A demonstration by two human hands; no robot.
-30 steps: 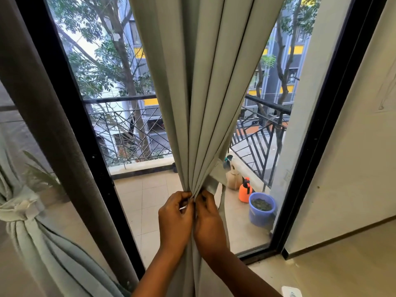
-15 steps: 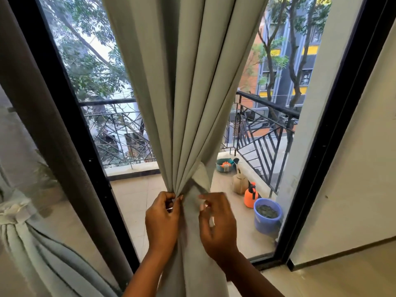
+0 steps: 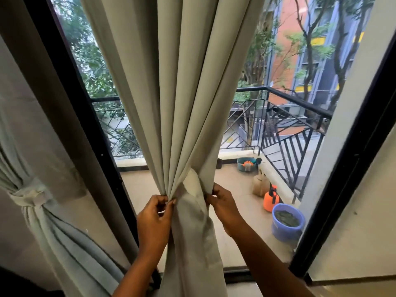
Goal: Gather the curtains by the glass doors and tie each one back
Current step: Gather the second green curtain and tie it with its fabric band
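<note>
Nearest the camera, two bare forearms reach up from the bottom edge. The left hand (image 3: 153, 219) pinches the gathered pleats of the pale grey-green curtain (image 3: 184, 93) between thumb and fingertips, closed tight on the cloth at its narrowest point. The right hand (image 3: 225, 207) grips the curtain's right edge just beside a lighter fabric tie-back strip (image 3: 194, 185), which lies across the front of the bunched folds; its fingers are curled shut on the fabric. The two hands are apart, with the strip and a fold of curtain between them. Below the hands the curtain hangs loose toward the floor.

To the left, beyond the black door frame (image 3: 85, 129), a second curtain (image 3: 53, 232) of the same colour is already cinched by its own tie-back band (image 3: 30, 195).

Through the glass, on the tiled balcony floor (image 3: 235, 211), a blue bucket (image 3: 288, 222) holds something dark, its surface near the rim. Just behind it stands an orange spray bottle (image 3: 271, 199) with a black top, then a beige jug (image 3: 260, 185). Farther back, near the corner of the black metal railing (image 3: 289, 129), a teal tub (image 3: 246, 163) contains some orange and pale items too small to identify. Trees and apartment buildings rise beyond.
</note>
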